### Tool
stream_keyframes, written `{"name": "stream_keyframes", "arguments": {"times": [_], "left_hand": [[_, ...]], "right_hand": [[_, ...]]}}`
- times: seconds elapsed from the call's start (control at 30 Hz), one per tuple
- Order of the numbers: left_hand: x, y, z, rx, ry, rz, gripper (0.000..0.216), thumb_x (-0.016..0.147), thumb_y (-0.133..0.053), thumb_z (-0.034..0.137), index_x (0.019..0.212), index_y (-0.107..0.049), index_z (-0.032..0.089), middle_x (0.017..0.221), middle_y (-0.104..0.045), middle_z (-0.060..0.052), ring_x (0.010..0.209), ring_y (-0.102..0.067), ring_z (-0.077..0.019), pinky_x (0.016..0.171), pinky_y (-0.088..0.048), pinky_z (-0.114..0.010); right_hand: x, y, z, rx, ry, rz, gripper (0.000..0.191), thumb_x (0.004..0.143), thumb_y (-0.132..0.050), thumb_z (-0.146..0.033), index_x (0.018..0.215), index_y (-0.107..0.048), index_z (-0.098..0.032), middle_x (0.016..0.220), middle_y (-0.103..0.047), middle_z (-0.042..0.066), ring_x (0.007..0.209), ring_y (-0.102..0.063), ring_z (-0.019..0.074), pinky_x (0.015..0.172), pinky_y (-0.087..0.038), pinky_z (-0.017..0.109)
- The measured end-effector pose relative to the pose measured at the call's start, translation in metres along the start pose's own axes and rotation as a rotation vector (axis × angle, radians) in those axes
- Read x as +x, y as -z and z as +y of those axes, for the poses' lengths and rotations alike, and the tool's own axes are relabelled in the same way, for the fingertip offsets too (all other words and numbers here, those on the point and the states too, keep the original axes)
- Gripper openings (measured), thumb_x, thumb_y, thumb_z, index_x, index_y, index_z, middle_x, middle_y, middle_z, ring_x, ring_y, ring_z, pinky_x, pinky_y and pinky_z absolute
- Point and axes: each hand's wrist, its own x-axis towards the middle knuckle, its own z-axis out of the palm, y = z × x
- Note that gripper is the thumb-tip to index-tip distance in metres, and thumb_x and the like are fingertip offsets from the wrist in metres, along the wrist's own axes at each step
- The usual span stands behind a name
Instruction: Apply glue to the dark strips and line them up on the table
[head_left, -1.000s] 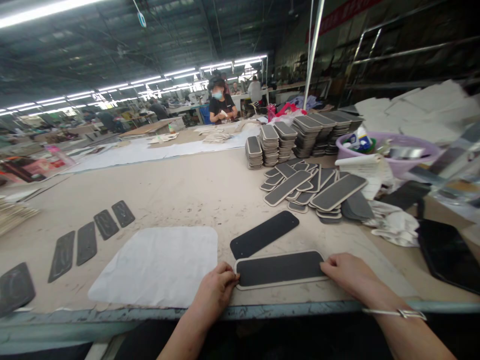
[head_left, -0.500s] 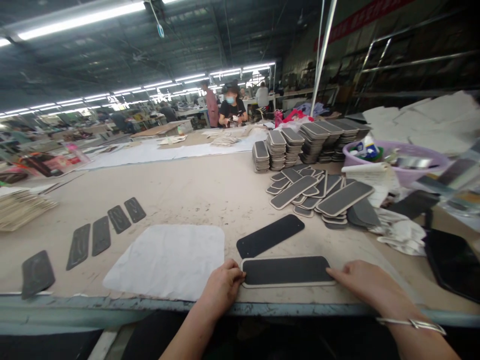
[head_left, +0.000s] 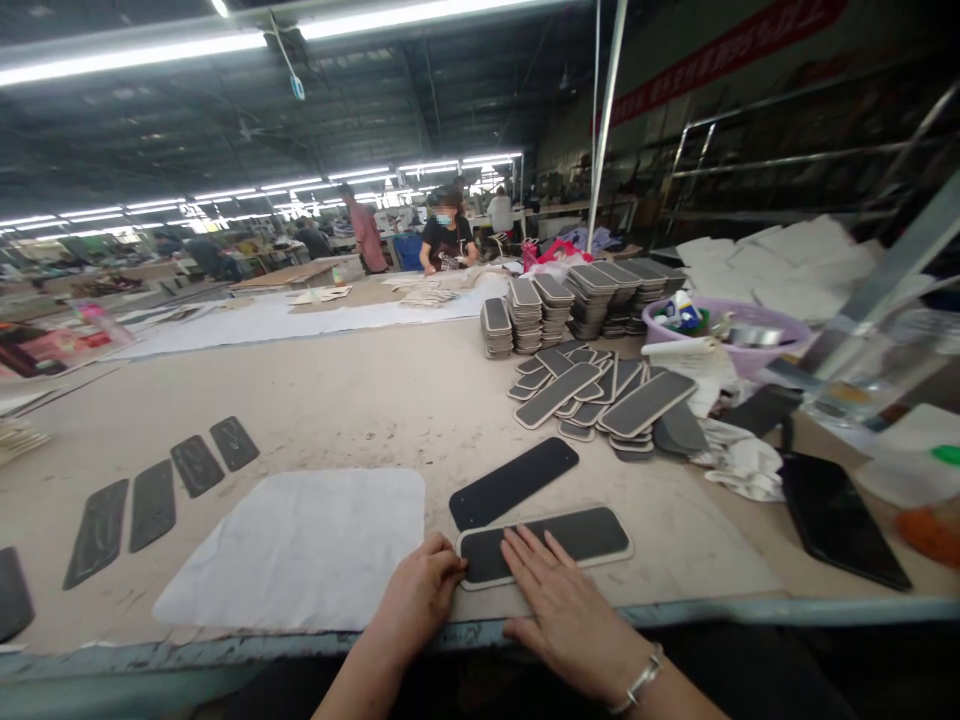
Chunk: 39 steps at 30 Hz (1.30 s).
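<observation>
A long black pad with a pale border lies near the front edge of the worktable. My left hand is curled, its fingertips pinching the pad's left end. My right hand lies flat on the pad's left half, fingers stretched out. A plain black strip rests just behind the pad. A white sheet lies to the left of my left hand.
Several dark pieces lie in a row at the left. Stacks and a loose pile of bordered pads sit at the right, with a purple basin, white rags and a black tablet-like slab. Other people work at far tables.
My right hand has slid from the pad's right end leftward and now lies flat on its left half. My left hand stays at the left end. The view has tilted a little.
</observation>
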Motion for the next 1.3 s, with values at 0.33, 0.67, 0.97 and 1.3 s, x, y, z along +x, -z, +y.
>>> {"name": "stream_keyframes", "arguments": {"times": [0.33,0.67,0.97,1.3], "left_hand": [[-0.001,0.000,-0.005,-0.068,0.157,0.043,0.016,0.082,-0.058,0.022,0.083,-0.074,0.020,0.089,-0.066,-0.004,0.082,-0.063,-0.0160,0.076,-0.047,-0.027],[-0.007,0.002,0.008,-0.151,0.043,0.309,0.032,0.091,-0.049,0.033,0.110,-0.068,0.016,0.118,-0.066,-0.012,0.111,-0.061,-0.0234,0.099,-0.049,-0.038],[-0.008,-0.034,0.053,0.234,-0.097,-0.145,0.085,0.090,-0.036,0.064,0.151,-0.017,0.007,0.158,-0.008,-0.015,0.147,-0.002,-0.0314,0.120,-0.005,-0.053],[-0.018,0.009,0.030,0.269,0.037,-0.129,0.048,0.095,-0.040,0.043,0.136,-0.051,0.020,0.147,-0.044,-0.010,0.136,-0.039,-0.0291,0.115,-0.020,-0.055]], "right_hand": [[-0.024,0.005,0.066,-0.259,-0.668,0.027,0.080,0.089,-0.033,-0.059,0.149,-0.025,-0.006,0.156,-0.012,0.011,0.144,-0.011,0.0284,0.117,-0.016,0.051],[-0.020,-0.022,0.077,-0.289,-0.644,0.144,0.091,0.080,-0.027,-0.067,0.147,-0.031,-0.005,0.155,-0.018,0.010,0.144,-0.014,0.0294,0.115,-0.017,0.053],[-0.023,-0.025,0.081,-0.341,-0.618,0.146,0.095,0.076,-0.026,-0.068,0.145,-0.034,-0.003,0.155,-0.018,0.009,0.144,-0.014,0.0287,0.114,-0.020,0.052],[-0.013,-0.005,0.073,-0.213,-0.695,0.068,0.080,0.086,-0.027,-0.060,0.147,-0.032,-0.007,0.154,-0.024,0.009,0.143,-0.019,0.0289,0.114,-0.021,0.050]]}}
